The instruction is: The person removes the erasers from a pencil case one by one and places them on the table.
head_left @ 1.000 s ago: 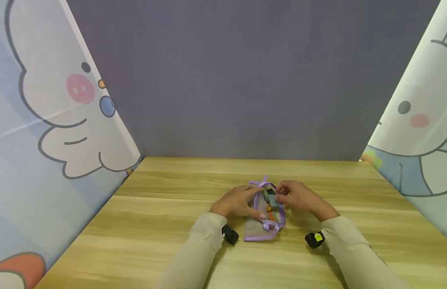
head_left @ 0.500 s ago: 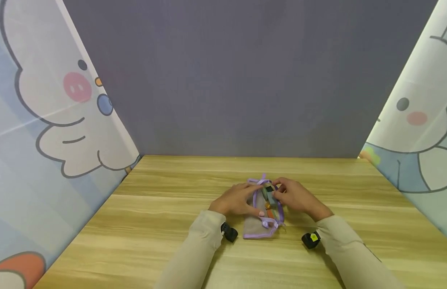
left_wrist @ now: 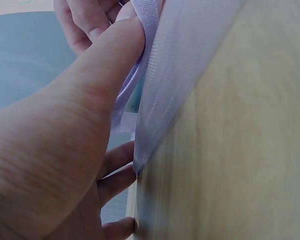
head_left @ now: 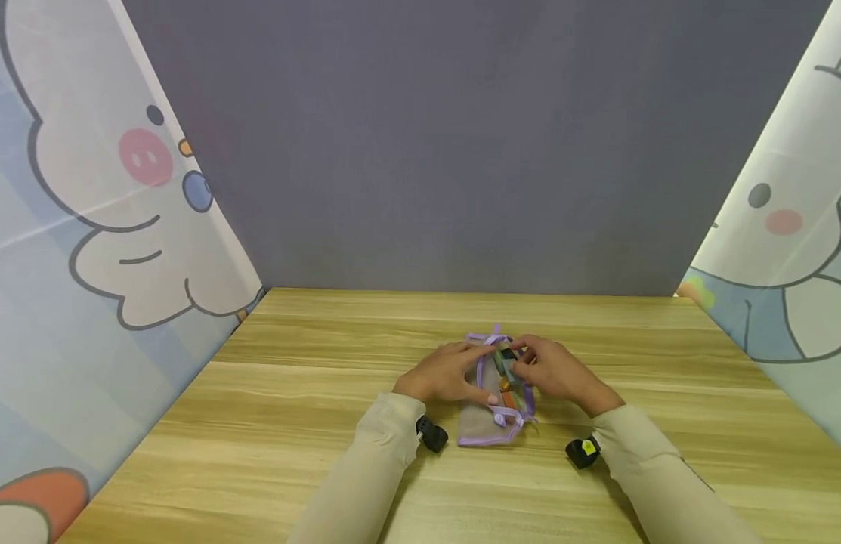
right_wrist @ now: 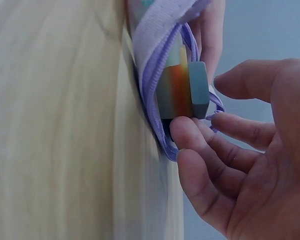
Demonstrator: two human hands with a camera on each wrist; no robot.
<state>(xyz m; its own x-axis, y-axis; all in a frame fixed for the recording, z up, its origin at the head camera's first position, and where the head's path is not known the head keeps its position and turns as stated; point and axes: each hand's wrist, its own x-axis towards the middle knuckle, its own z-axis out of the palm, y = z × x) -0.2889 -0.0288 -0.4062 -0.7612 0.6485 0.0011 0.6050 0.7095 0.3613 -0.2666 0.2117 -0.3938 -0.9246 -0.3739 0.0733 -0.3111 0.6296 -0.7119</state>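
With the left hand (head_left: pixel 442 375) spread at the mouth of the bag (head_left: pixel 477 425) and the right hand (head_left: pixel 558 370) loosely bent by the blue block (right_wrist: pixel 198 90) there, this looks like tucking-in time, needing a gentle push next.

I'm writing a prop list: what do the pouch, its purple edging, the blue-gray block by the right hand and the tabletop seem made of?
Pouch: translucent mesh, probably synthetic, showing fine weave lines.
Purple edging: matte woven fabric tape, ribbed.
Blue-gray block: painted wood or plastic; smooth, even faces fit either.
Tabletop: wood or wood-look laminate, with streaky grain and soft sheen.
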